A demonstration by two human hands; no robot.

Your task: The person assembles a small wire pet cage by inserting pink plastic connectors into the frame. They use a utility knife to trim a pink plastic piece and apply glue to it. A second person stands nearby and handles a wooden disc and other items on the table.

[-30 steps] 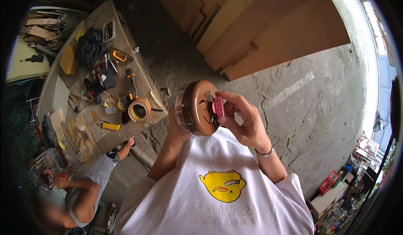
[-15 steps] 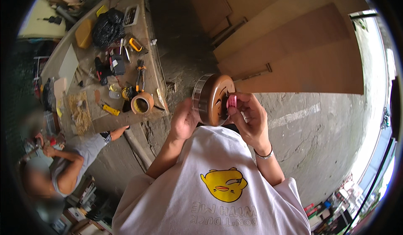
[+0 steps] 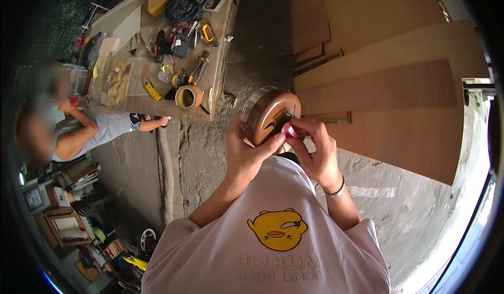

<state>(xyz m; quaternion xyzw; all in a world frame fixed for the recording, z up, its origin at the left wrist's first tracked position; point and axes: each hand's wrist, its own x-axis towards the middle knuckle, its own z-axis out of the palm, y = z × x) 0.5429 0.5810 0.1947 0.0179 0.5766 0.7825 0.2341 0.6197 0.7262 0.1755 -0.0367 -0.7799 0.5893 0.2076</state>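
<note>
The round, brown-topped container (image 3: 274, 114) is held up in front of the wearer's shirt, clear of the table, and I see it tilted, with its top facing partly toward the right hand. Dark curved lines draw a face on that top, and the side wall behind it is see-through. The left hand (image 3: 243, 156) is clamped on the container, thumb along the lower rim; its other fingers are mostly hidden from me. The right hand (image 3: 320, 155) pinches a small pink piece (image 3: 289, 130) between thumb and forefinger, right by the brown top, though I cannot tell whether the piece touches it. The hands are close together, the left thumb's tip just beside the pink piece. A bracelet (image 3: 336, 190) circles the right wrist. Nearer my camera spreads the white T-shirt (image 3: 210, 244), with a yellow duck print (image 3: 278, 231). Off to the left, by the table's (image 3: 215, 58) near corner, I pick out a brown tape roll (image 3: 198, 95), a yellow cutter (image 3: 153, 90) and orange-handled pliers (image 3: 199, 67). Farther along lie a cordless drill (image 3: 161, 47) and a black plastic bag (image 3: 185, 4). Large wooden panels (image 3: 378, 86) fill the upper right, and a co-worker (image 3: 111, 128) in grey is at the far left
</note>
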